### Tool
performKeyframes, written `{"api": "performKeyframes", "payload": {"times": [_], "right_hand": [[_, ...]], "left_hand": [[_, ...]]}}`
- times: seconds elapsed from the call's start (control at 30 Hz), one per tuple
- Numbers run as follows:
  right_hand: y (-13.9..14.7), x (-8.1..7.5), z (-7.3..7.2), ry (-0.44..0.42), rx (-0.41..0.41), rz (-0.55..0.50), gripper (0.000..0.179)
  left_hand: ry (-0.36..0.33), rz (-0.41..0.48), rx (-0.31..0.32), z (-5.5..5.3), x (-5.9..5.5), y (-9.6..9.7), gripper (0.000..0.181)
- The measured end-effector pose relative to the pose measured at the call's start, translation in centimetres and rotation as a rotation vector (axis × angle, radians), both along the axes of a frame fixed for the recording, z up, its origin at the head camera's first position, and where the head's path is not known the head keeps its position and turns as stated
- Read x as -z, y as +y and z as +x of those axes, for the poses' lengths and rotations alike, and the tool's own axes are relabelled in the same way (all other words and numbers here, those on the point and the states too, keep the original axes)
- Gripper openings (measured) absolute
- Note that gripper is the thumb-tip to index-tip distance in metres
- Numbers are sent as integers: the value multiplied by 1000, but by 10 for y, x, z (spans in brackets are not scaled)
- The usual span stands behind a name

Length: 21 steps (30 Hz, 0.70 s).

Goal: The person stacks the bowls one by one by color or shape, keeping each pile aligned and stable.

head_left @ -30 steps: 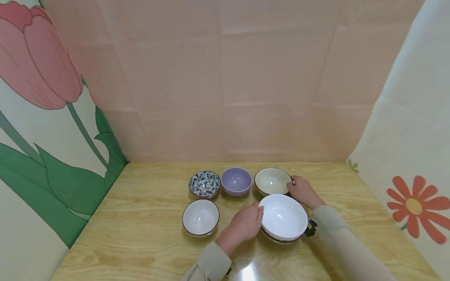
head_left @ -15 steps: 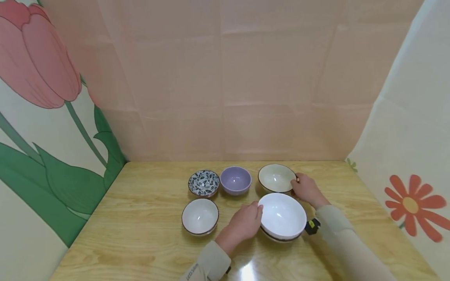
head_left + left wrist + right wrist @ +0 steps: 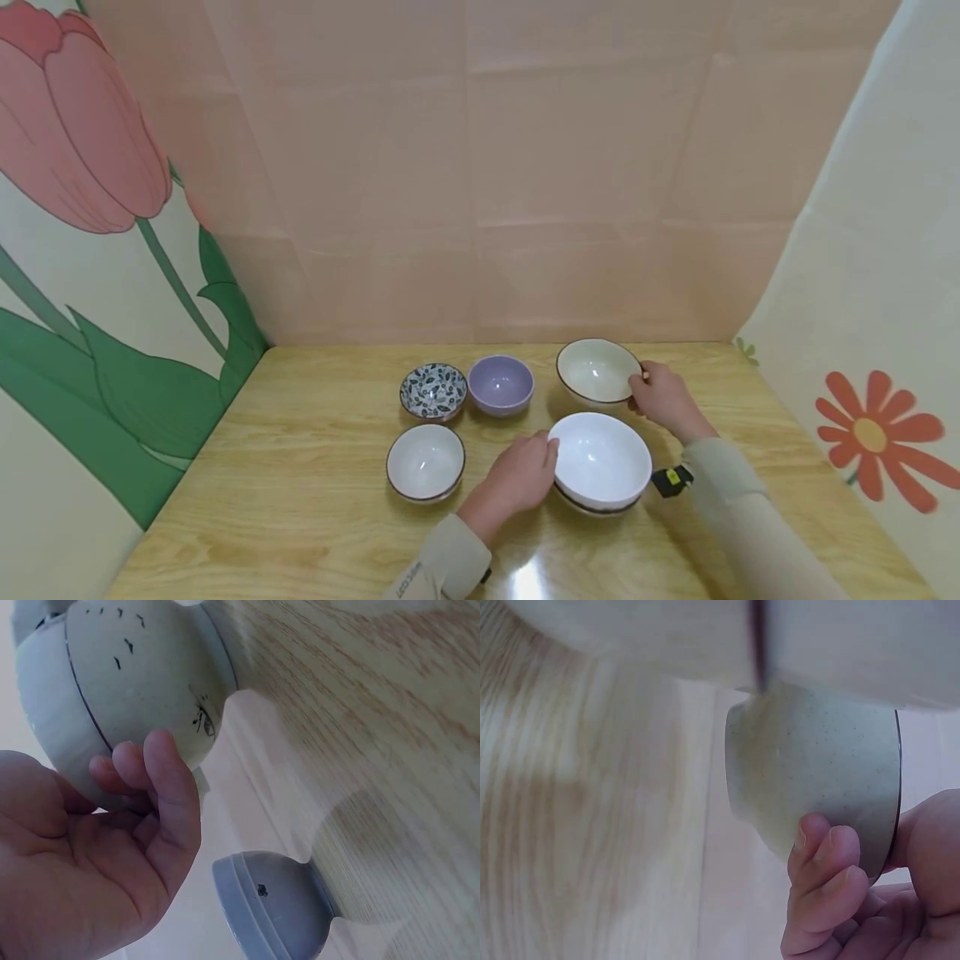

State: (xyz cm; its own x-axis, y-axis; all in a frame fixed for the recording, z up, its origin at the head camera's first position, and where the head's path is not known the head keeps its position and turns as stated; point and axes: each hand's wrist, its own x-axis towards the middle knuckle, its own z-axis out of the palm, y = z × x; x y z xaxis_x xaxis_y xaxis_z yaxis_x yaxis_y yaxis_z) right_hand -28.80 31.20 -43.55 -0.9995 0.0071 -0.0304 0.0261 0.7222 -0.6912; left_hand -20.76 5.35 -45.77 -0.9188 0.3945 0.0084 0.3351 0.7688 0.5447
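My left hand grips the near-left side of a plain white bowl, thumb at its rim. That bowl is nested in a dark-rimmed bowl, speckled on the outside in the left wrist view, where my curled fingers press near the seam between the two. Farther back, my right hand pinches the right rim of a cream bowl with a brown edge. In the right wrist view this cream bowl hangs above the table, its foot off the wood.
At the left stand a floral-patterned bowl, a purple bowl beside it, and a white brown-rimmed bowl in front. The wooden table meets a pink cloth backdrop, with flower-printed sheets on both sides.
My right hand has lifted the cream bowl and carried it back and to the right, away from the purple bowl. My left hand stays on the nested bowls.
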Motion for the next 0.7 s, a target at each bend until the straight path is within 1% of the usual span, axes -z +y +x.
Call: {"api": "performKeyframes", "payload": {"times": [0.2, 0.37, 0.5, 0.7], "right_hand": [[2, -11, 9, 43, 17, -12, 46], [4, -22, 18, 64, 10, -12, 45], [4, -32, 26, 55, 7, -25, 47], [5, -42, 41, 46, -7, -62, 48]], "left_hand": [[41, -21, 1, 1, 0, 1, 42], [69, -58, -11, 1, 1, 1, 40], [66, -63, -15, 0, 1, 1, 40], [47, -41, -13, -2, 4, 2, 41]]}}
